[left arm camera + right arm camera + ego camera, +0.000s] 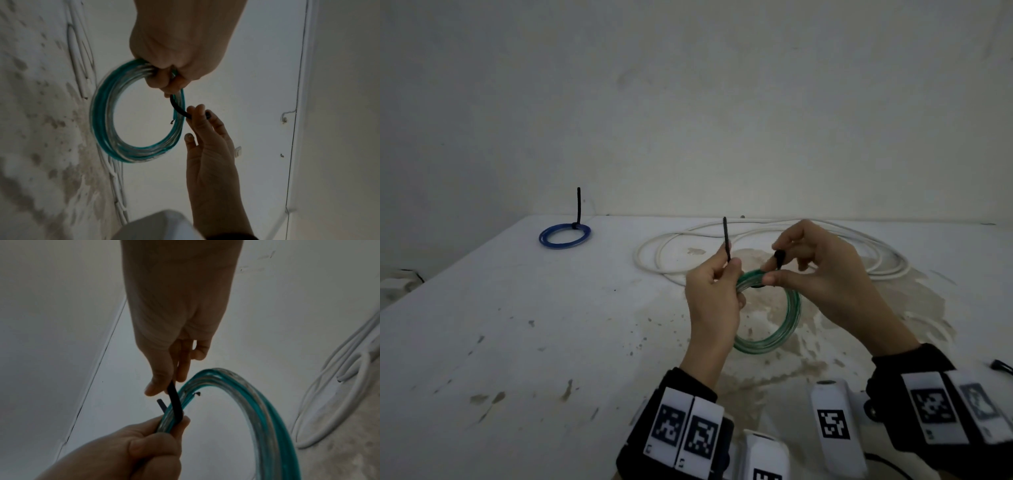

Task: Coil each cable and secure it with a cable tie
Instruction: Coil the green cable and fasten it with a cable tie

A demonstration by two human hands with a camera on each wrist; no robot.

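Observation:
A green cable coil (789, 322) is held above the white table (517, 342). My left hand (732, 272) grips the coil's top left, and the tail of a black cable tie (726, 240) sticks up from its fingers. The tie bends under the coil (267, 410) as a black cable tie (174, 402). My right hand (774, 265) pinches the tie's other end between thumb and fingers, just right of the left hand. In the left wrist view the tie (179, 108) curves from my left hand (170, 81) to my right hand (197, 113).
A blue coil (565, 235) bound with an upright black tie lies at the table's far left. A loose white cable (756, 233) sprawls behind my hands along the wall. A small black item (1001, 366) lies at the right edge. The table surface is stained.

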